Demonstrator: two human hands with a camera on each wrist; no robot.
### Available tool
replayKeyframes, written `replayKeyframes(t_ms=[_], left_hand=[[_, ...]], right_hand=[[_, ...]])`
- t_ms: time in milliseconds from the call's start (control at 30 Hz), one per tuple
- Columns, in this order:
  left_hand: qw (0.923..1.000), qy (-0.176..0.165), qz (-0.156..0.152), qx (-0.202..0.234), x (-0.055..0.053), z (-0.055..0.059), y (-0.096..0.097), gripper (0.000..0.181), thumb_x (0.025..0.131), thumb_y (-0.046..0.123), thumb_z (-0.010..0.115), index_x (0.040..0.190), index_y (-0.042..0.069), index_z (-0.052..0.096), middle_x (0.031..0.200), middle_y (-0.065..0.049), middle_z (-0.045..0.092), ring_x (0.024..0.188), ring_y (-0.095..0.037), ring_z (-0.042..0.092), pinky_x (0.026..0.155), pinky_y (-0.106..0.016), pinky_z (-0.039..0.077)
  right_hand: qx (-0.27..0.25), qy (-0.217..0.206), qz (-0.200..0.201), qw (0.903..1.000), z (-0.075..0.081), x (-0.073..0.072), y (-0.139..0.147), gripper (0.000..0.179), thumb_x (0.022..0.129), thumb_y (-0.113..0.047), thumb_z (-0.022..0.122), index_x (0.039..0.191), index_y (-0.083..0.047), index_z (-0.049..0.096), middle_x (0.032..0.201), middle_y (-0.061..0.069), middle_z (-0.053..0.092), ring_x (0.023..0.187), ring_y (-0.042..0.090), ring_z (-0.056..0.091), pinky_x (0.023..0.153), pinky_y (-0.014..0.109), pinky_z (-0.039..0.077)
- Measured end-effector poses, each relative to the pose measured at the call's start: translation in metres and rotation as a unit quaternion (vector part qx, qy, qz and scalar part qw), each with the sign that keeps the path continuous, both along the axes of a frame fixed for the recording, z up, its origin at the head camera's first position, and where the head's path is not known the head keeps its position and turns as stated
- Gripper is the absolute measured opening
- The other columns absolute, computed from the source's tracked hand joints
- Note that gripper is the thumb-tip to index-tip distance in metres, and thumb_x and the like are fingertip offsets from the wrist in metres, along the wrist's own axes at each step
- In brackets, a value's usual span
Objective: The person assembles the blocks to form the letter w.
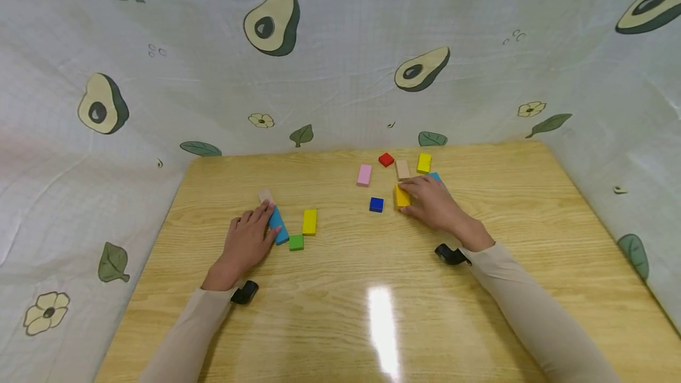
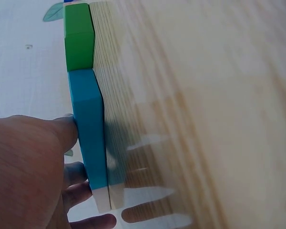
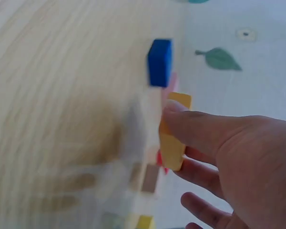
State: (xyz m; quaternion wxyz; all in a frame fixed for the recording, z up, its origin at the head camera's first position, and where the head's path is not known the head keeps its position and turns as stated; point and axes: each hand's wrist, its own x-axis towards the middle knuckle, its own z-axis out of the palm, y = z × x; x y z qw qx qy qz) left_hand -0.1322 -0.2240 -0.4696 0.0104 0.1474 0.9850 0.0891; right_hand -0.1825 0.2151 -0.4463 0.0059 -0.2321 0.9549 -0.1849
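My left hand (image 1: 248, 237) pinches a long light-blue block (image 1: 279, 226) by its side, thumb near one end and index finger near the other. A pale beige block (image 1: 266, 195) continues the line at its far end. A small green block (image 1: 296, 243) sits at the near end, where the left wrist view shows it against the blue one. On the other side my right hand (image 1: 432, 202) grips an orange-yellow block (image 3: 173, 145) between thumb and fingers. Beyond that hand a second light-blue block (image 1: 435, 177) is partly hidden. A dark-blue block (image 1: 376, 204) lies left of the orange-yellow one.
Beside the green block lies a yellow block (image 1: 310, 222). Toward the back are a pink block (image 1: 364, 175), a red block (image 1: 386, 160), a beige block (image 1: 402, 169) and another yellow block (image 1: 424, 163). A patterned cloth (image 1: 340, 75) hangs behind the wooden table (image 1: 319, 312).
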Motion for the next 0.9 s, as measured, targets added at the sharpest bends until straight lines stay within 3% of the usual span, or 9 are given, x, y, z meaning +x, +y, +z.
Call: replayKeyframes(t_ms=[367, 900], left_hand=[[1.0, -0.001, 0.004, 0.004, 0.001, 0.003, 0.0, 0.062, 0.11, 0.031, 0.058, 0.161, 0.0, 0.042, 0.167, -0.022, 0.039, 0.142, -0.047, 0.046, 0.111, -0.065, 0.038], [1.0, -0.001, 0.0, 0.001, 0.002, 0.003, 0.003, 0.061, 0.11, 0.03, 0.058, 0.16, -0.001, 0.043, 0.167, -0.021, 0.039, 0.141, -0.047, 0.047, 0.111, -0.064, 0.039]], right_hand=[[-0.039, 0.011, 0.013, 0.9991, 0.024, 0.003, -0.051, 0.061, 0.092, -0.022, 0.085, 0.145, 0.0, 0.064, 0.145, 0.02, 0.063, 0.137, 0.042, 0.051, 0.115, 0.06, 0.038], [-0.023, 0.006, 0.047, 0.9986, 0.012, -0.01, -0.138, 0.061, 0.094, -0.031, 0.084, 0.145, -0.003, 0.065, 0.145, 0.015, 0.064, 0.133, 0.038, 0.055, 0.112, 0.053, 0.044]])
